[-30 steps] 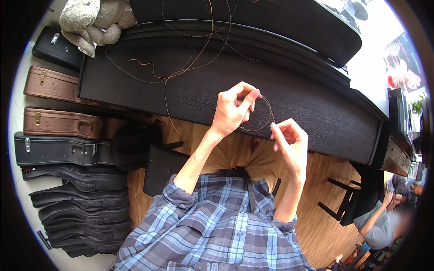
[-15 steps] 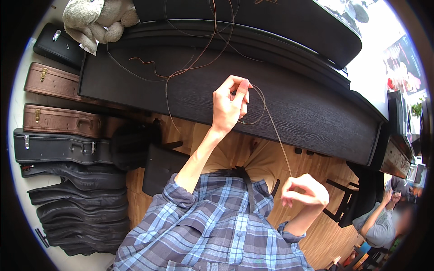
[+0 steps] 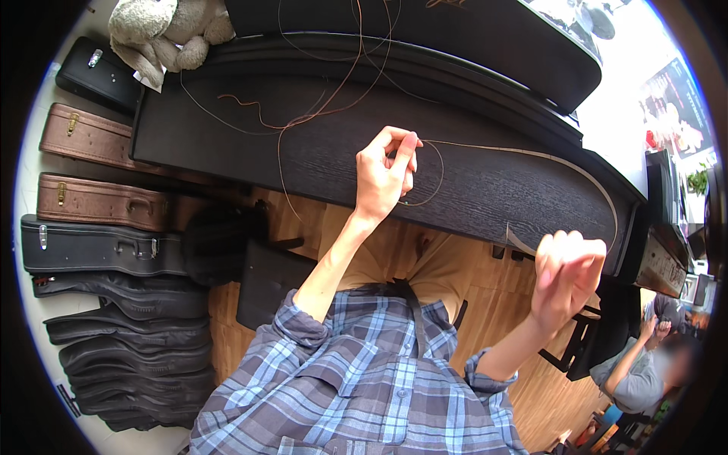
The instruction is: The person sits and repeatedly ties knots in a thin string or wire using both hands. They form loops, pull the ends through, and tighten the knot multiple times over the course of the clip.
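Observation:
Over the near edge of the black wooden surface, my left hand [image 3: 385,173] is closed in a pinch on a thin metal string [image 3: 531,152]. Part of that string forms a small loop beside the left fingers. From there the rest sweeps in a wide arc over the surface and bends back to my right hand [image 3: 567,277]. My right hand is raised off to the right with its fingers curled round the string; it is slightly blurred. A short end of string sticks out to the left of it.
Loose copper-coloured and silvery strings [image 3: 303,117] lie tangled on the black surface [image 3: 227,152]. A grey plush toy [image 3: 171,34] sits at its far left. Instrument cases [image 3: 106,201] and black soft bags [image 3: 136,364] stack at left. Another person [image 3: 637,371] is at far right.
My right hand has moved up and to the right, turning its fingers upward. The string, straight and slanting before, now curves widely to the right. My left hand stays in place.

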Demonstrator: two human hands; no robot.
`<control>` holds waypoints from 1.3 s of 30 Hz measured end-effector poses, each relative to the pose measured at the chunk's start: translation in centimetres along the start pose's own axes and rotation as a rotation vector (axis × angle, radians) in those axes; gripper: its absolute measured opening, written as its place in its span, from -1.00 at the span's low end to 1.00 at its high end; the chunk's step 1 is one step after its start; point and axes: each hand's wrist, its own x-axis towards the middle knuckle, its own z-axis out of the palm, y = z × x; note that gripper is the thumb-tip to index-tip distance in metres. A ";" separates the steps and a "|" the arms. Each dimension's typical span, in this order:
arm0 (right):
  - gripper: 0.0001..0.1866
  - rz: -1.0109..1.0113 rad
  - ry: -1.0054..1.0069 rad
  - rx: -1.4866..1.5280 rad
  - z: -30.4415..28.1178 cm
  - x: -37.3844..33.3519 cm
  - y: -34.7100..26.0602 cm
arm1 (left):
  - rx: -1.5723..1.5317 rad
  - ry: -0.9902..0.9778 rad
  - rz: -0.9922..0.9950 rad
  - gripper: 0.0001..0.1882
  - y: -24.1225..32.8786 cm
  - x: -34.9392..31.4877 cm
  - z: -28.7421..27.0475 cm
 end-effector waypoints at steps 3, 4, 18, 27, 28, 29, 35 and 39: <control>-0.84 -0.018 -0.004 0.016 2.6 2.4 1.3 | 0.012 -0.003 0.001 -0.78 0.0 0.0 0.1; -0.84 -0.029 -0.019 0.019 3.3 3.0 1.8 | 0.013 -0.003 0.001 -0.78 0.0 -0.1 0.1; -0.79 0.065 -0.310 -0.371 6.2 4.8 6.7 | 0.015 -0.061 -0.031 -0.77 0.4 -0.2 0.1; -0.71 0.250 -0.510 -0.520 6.0 4.7 6.1 | 0.087 -0.083 -0.011 -0.77 0.6 -0.2 0.0; -0.71 0.273 -0.522 -0.519 5.9 4.7 5.9 | 0.083 -0.087 -0.017 -0.77 0.6 -0.2 0.0; -0.72 0.299 -0.535 -0.516 5.7 4.8 5.8 | 0.082 -0.088 -0.023 -0.77 0.7 -0.2 0.0; -0.79 0.092 -0.313 -0.505 5.1 5.5 5.6 | 0.063 -0.112 -0.068 -0.77 0.8 -0.4 0.0; -0.80 0.075 -0.248 -0.503 4.7 5.5 5.2 | 0.069 -0.108 -0.078 -0.77 0.9 -0.3 0.0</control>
